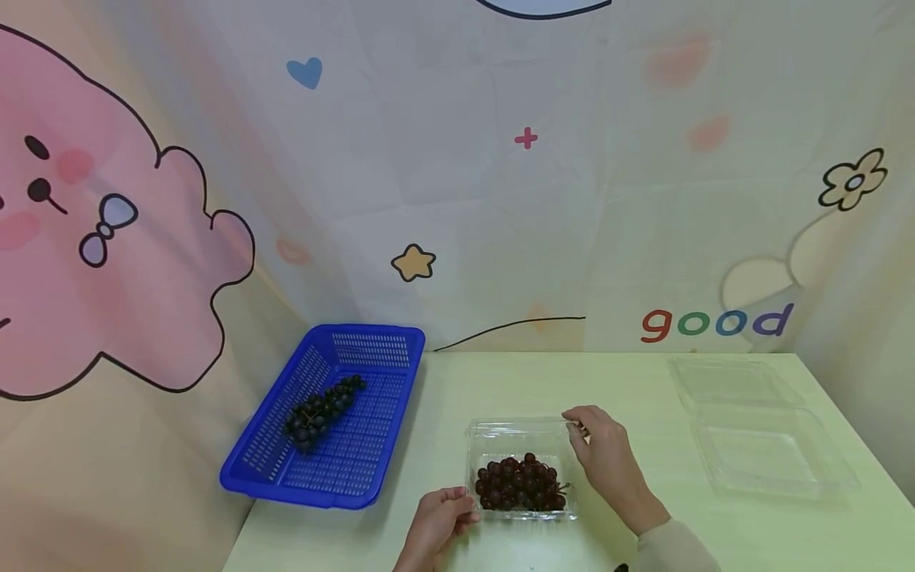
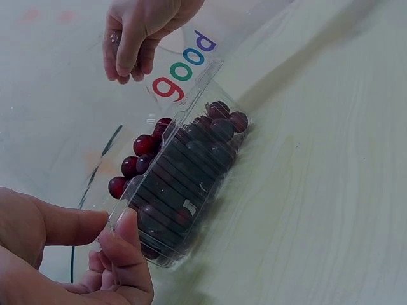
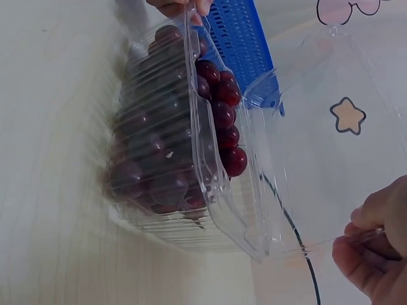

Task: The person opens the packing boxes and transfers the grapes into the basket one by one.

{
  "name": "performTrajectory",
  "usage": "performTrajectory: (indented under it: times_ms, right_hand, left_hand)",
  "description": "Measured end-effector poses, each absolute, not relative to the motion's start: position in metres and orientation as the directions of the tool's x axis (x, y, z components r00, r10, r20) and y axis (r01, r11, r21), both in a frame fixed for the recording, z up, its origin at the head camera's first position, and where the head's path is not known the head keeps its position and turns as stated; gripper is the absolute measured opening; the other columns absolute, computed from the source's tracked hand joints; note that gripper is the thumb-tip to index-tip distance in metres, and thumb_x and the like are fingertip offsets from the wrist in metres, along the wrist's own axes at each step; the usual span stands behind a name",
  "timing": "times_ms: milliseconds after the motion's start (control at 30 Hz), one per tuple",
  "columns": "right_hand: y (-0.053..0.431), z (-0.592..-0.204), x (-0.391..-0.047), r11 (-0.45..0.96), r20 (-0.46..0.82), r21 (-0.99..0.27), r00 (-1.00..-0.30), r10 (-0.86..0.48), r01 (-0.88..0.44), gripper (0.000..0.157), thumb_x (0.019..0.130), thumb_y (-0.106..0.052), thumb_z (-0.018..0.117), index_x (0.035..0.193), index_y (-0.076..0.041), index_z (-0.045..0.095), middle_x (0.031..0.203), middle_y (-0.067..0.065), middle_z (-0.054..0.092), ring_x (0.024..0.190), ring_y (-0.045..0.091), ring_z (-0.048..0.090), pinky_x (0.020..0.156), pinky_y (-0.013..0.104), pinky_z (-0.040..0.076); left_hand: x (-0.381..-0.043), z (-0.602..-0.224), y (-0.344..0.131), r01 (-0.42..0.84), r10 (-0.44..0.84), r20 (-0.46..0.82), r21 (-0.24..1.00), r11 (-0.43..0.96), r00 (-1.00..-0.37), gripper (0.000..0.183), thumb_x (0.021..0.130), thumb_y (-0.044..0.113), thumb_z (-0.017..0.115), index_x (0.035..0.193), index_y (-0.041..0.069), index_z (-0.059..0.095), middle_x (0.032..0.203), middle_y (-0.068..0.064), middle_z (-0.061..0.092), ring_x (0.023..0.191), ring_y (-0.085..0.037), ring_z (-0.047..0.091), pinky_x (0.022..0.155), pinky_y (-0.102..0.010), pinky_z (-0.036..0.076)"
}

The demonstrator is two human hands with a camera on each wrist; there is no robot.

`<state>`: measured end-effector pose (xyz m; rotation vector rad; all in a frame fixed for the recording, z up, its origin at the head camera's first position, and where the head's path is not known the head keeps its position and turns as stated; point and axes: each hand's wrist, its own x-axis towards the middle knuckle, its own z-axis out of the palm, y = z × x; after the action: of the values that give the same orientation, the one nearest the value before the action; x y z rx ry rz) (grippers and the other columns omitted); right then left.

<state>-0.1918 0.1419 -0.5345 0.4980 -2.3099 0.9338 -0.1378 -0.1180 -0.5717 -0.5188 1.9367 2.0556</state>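
Observation:
Dark red grapes fill the lower part of a clear plastic clamshell box, some of them rising above its rim. My left hand pinches the box's front left rim corner between thumb and fingers. The hinged lid stands raised at the back of the box. With its thumb and fingers, my right hand pinches the edge of that lid at the right. In the left wrist view the left thumb and fingers meet on the rim close to the grapes.
On the left stands a blue plastic basket with a bunch of black grapes inside. A second clear clamshell box lies spread at the table's right side. A printed curtain hangs behind the pale table.

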Motion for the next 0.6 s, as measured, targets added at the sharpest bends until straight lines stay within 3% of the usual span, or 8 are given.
performTrajectory:
  times_ms: [300, 600]
  right_hand:
    - [0.147, -0.54, -0.203, 0.643, 0.563, -0.596, -0.821, -0.094, -0.481, 0.022, 0.086, 0.011, 0.076, 0.106, 0.002, 0.073, 0.094, 0.008, 0.072, 0.077, 0.019, 0.068, 0.064, 0.034, 0.057]
    - [0.15, -0.548, -0.213, 0.635, 0.491, -0.643, -0.867, -0.085, -0.427, 0.019, 0.087, 0.011, 0.074, 0.106, 0.004, 0.073, 0.093, 0.012, 0.074, 0.077, 0.023, 0.069, 0.063, 0.032, 0.056]
  left_hand:
    - [-0.138, -0.57, -0.117, -0.435, -0.058, -0.439, 0.897, -0.076, -0.896, 0.013, 0.096, -0.001, 0.064, 0.106, -0.008, 0.06, 0.084, -0.006, 0.063, 0.068, -0.009, 0.063, 0.06, -0.019, 0.045]
    - [-0.138, -0.574, -0.117, -0.425, -0.058, -0.429, 0.902, -0.081, -0.901, 0.014, 0.096, 0.0, 0.064, 0.106, -0.008, 0.06, 0.085, -0.005, 0.064, 0.068, -0.009, 0.063, 0.062, -0.019, 0.046]
